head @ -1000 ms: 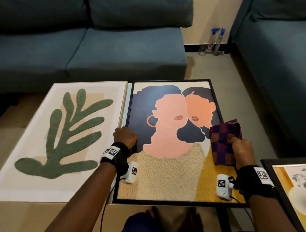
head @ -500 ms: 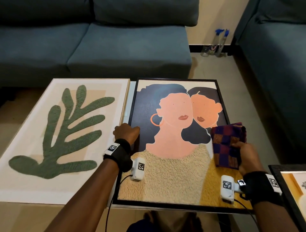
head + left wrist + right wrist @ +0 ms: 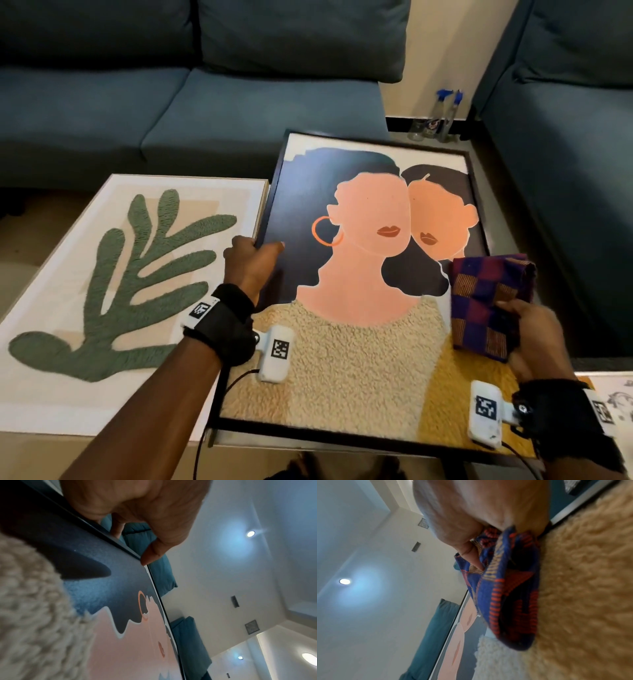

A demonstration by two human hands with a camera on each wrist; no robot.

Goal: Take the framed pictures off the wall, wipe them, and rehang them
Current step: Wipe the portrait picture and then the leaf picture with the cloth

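Note:
A black-framed picture of two faces (image 3: 363, 284) is tilted up off the low table, its far edge raised. My left hand (image 3: 251, 258) grips its left frame edge, thumb on the glass and fingers curled under (image 3: 150, 555). My right hand (image 3: 534, 329) holds a folded purple, red and gold checked cloth (image 3: 489, 301) against the picture's right edge; the cloth (image 3: 505, 588) is pinched between thumb and fingers. A light-framed picture of a green leaf shape (image 3: 137, 281) lies flat on the table to the left.
A teal sofa (image 3: 205, 102) stands behind the table and a second sofa (image 3: 565, 154) on the right. Two spray bottles (image 3: 442, 113) stand on the floor between them. A corner of a third framed picture (image 3: 613, 401) shows at the lower right.
The two-faces picture has risen off the table at its far end and come towards me, held by both hands. The leaf picture has stayed flat.

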